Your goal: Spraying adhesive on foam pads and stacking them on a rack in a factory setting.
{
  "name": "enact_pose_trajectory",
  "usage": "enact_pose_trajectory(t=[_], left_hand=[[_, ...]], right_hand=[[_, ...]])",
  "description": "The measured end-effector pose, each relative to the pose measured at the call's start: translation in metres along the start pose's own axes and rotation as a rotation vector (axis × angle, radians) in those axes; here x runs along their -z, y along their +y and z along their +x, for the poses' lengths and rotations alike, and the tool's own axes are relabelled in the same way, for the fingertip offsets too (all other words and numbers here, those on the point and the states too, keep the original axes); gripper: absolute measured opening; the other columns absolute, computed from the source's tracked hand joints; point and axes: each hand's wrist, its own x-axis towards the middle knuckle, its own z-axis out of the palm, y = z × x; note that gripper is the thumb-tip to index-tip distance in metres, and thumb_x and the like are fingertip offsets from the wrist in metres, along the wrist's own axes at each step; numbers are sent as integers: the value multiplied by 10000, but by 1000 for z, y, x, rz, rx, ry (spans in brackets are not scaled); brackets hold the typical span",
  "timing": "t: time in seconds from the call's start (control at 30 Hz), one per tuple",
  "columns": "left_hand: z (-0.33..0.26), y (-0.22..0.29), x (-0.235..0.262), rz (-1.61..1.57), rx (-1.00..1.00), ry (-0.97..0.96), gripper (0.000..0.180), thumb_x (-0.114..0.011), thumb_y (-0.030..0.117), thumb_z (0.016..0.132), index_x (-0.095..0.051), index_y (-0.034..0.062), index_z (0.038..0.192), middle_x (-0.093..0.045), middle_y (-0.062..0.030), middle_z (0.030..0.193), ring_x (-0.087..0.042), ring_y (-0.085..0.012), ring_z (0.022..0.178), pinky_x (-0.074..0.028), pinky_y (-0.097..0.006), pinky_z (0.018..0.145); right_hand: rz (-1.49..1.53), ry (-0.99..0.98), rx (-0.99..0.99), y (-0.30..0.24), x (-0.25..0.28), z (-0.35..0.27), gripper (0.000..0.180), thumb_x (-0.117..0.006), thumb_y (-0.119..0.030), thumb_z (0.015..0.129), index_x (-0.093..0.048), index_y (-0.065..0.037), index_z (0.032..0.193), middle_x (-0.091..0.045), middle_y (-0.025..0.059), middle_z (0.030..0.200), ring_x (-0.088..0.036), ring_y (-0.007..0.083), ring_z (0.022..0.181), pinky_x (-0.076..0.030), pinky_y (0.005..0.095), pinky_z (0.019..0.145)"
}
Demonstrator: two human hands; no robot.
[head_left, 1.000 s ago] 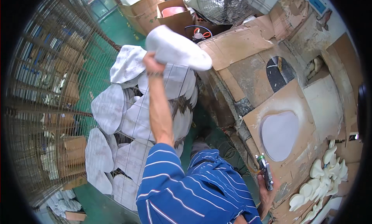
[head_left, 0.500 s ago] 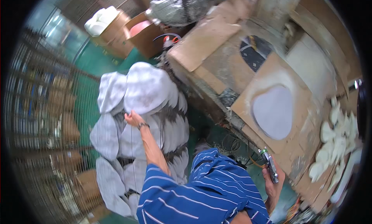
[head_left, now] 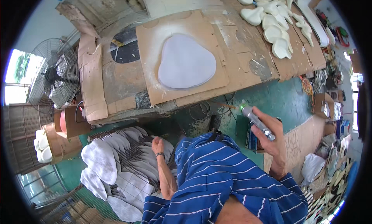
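In my right hand (head_left: 273, 133) is a silvery spray gun (head_left: 259, 122) with a green ring at its front end, held out over the floor beside the workbench. My left hand (head_left: 157, 145) is closed in a loose fist above a wire rack stacked with whitish, rounded flat pieces (head_left: 99, 158). Whether anything is inside the fist is hidden. On the bench, a smooth pale grey rounded-triangular piece (head_left: 186, 61) lies flat on a square of cardboard (head_left: 149, 49) dusted with white overspray. Neither hand touches that piece.
Several cream-coloured moulded shapes (head_left: 273, 26) lie on the bench's right end. A large caged fan (head_left: 54, 75) stands at the left, near a box (head_left: 58, 144) of white pieces. Hoses (head_left: 199, 111) loop under the bench edge. Cartons (head_left: 323, 106) and bags sit at right.
My view has swung right, from the rack toward the bench. My left hand has come away from the rack's front pieces. The spray gun has come up and forward in my right hand.
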Motion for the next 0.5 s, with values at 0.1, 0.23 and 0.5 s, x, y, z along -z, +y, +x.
enact_pose_trajectory(t=[0.1, 0.23, 0.5], left_hand=[[-9, -39, -4, 155, 231, 25, 382, -663, 57, 897, -616, 43, 1275, -681, -59, 918, -634, -155, 679, -532, -320, 566], [-28, -58, -4, -7, 435, -52, 372, -603, 48, 908, -604, 55, 1280, -681, -70, 914, -662, -205, 691, -586, -418, 569], [-41, -60, -6, -72, 518, -34, 275, -576, 126, 975, -603, 106, 1247, -699, -51, 858, -665, -190, 611, -542, -334, 483]], right_hand=[[38, -145, -30, 3, 3, -10, 607, -767, 47, 798, -599, -2, 1379, -708, 200, 1058, -716, 295, 921, -544, 358, 803], [32, 15, 13, 11, 1, -7, 607, -761, 56, 797, -600, -7, 1379, -703, 184, 1043, -703, 283, 888, -537, 335, 776], [68, -121, 14, 12, 7, -9, 643, -760, 71, 784, -594, -22, 1399, -704, 178, 1028, -701, 279, 869, -532, 321, 764]])
